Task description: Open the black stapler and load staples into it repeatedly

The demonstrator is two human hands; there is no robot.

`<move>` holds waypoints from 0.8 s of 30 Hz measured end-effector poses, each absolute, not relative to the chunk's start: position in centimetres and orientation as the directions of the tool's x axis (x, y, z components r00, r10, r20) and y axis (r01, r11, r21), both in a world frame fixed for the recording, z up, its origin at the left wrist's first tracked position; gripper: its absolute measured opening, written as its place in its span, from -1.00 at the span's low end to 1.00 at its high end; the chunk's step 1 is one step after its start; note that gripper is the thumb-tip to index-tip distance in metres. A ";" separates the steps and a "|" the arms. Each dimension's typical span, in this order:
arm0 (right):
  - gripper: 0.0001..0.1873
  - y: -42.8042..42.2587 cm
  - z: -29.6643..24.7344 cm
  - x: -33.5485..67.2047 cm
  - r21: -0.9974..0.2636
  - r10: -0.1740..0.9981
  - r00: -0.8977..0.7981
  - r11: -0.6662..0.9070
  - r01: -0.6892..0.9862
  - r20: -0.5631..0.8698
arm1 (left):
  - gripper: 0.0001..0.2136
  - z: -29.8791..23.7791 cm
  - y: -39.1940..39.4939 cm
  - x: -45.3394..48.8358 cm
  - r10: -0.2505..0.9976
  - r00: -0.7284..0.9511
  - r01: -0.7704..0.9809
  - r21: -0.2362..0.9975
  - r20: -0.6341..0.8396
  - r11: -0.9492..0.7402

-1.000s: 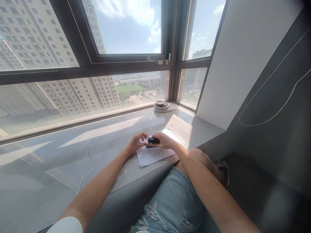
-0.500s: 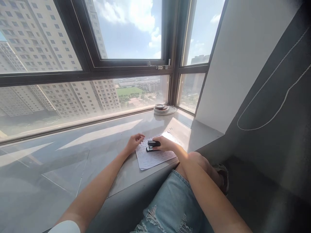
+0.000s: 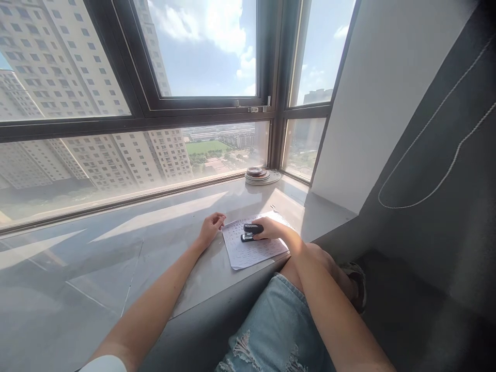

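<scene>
A black stapler (image 3: pixel 248 236) lies over the written sheets of paper (image 3: pixel 242 256), its jaws apart and pointing left. My right hand (image 3: pixel 271 229) is closed around its rear end. The sheets rest on the window sill, close to its front edge, covered with rows of dark marks. Just left of the paper's upper left corner, my left hand (image 3: pixel 211 227) rests on the sill with fingers loosely bent and nothing visible in it. A small object (image 3: pixel 273 207) too tiny to name lies behind the paper.
A stack of round plates or discs (image 3: pixel 257 176) sits in the window corner. Dark window frames (image 3: pixel 170 122) border the grey sill (image 3: pixel 170 214) at the back. My denim-covered leg (image 3: pixel 267 325) is below the sill edge. A looped cord (image 3: pixel 422 202) hangs at right.
The stapler, my right hand and the paper have shifted slightly to the right. My left hand has drawn back left, away from the paper's corner.
</scene>
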State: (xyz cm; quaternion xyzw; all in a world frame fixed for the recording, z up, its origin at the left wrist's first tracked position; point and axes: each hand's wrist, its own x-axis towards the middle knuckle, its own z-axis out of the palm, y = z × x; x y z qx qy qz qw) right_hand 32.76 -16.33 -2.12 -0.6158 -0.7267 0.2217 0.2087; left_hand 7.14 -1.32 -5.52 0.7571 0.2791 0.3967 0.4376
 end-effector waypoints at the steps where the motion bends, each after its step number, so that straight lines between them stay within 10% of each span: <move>1: -0.77 -16.4 -2.1 33.1 -0.579 0.989 -0.149 0.134 0.805 0.021 | -0.69 -5.5 -1.4 7.1 0.770 0.530 0.074 0.886 0.354 -0.458; 24: -0.70 -18.0 -2.5 39.8 -0.562 0.996 0.073 -0.028 0.827 0.058 | -0.69 -5.6 -1.5 7.2 0.768 0.533 0.069 0.886 0.356 -0.459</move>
